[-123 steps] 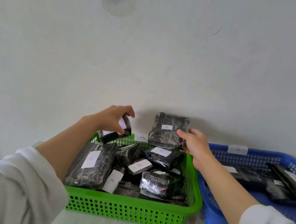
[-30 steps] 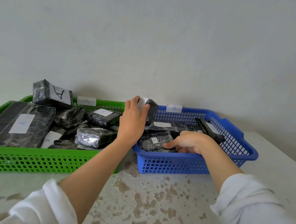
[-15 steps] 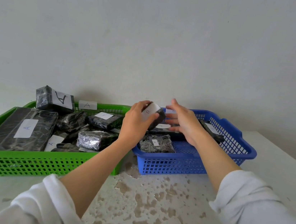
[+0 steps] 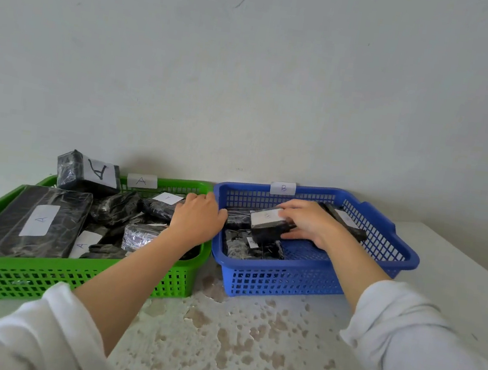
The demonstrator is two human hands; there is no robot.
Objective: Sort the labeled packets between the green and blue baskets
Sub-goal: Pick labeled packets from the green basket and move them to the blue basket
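The right hand gripped a packet, fingers on top and thumb beneath, holding it tilted inside the blue basket above other packets. The left hand hung loosely curled over the right end of the green basket, holding nothing visible. Both baskets sat side by side on the counter.
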